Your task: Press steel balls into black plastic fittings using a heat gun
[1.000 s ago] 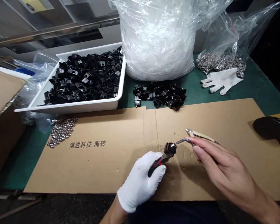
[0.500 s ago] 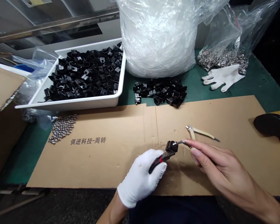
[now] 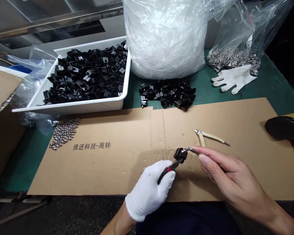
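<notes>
My left hand (image 3: 150, 187), in a white glove, is closed around pliers (image 3: 167, 170) with dark handles and a red mark. Their jaws meet a small black plastic part (image 3: 180, 154), held just above the cardboard sheet (image 3: 127, 182). My bare right hand (image 3: 222, 169) pinches a thin curved metal tool (image 3: 192, 149) between thumb and fingers. The tool's tip reaches a silvery metal piece at the black part's right side; how they join is too small to tell. Beyond my right hand, cutters with cream handles (image 3: 212, 137) lie on the cardboard.
A white tray (image 3: 98, 103) heaped with black parts stands at the back left, near small metal pins (image 3: 65, 132). A pile of black parts (image 3: 169, 93) sits before a large plastic bag (image 3: 166, 42). Farther right are a bag of metal pieces (image 3: 235, 60) and a white glove (image 3: 235, 78).
The black part has turned slightly at the plier jaws, and my left hand has shifted a little right and down. My right hand keeps its pinch on the curved tool.
</notes>
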A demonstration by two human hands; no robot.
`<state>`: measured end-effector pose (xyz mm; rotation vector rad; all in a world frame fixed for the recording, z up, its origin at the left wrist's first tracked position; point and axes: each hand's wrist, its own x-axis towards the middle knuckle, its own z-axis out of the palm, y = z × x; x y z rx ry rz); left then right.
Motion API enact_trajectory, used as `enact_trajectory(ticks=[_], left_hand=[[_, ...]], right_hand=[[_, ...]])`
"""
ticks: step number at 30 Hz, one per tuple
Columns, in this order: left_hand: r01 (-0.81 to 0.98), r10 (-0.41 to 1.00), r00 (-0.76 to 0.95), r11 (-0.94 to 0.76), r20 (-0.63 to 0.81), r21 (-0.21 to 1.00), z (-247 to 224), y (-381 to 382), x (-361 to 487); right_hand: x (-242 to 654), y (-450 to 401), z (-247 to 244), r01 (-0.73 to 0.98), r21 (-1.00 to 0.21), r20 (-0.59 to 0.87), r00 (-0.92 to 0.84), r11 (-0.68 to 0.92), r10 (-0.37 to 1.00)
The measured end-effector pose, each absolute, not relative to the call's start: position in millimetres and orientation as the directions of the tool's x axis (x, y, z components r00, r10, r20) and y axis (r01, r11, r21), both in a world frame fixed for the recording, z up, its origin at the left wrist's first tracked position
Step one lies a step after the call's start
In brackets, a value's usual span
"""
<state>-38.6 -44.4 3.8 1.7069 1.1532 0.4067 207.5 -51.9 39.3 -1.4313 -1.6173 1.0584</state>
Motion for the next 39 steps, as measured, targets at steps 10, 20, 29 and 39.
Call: enact_trajectory(ticks=[10,20,29,39], left_hand=[[0.469,0.854,0.41,0.103,-0.319,0.877,4.4,-53.0,-28.5],[0.38,0.866,0.289,0.287,-0.407,0.88,-6.8,-66.7,-23.6],[0.267,0.863,0.221,0.395,-0.455,0.879,-10.6,-72.8,-18.5],[0.212,0.866,0.167,0.436,-0.472,0.875,-11.8,-71.2,-15.0]], right_hand=[[194.5,-52.8,32.6,0.261,-0.961,-0.108,-0.033,-0.095,0.994],[175.7,-50.4,21.7,0.27,-0.963,-0.012,0.037,-0.022,0.999],[158.6,-55.0,10.0,0.263,-0.964,-0.004,0.109,-0.033,0.994],[143.5,-60.3,2.4,0.269,-0.963,0.044,0.176,-0.005,0.983]])
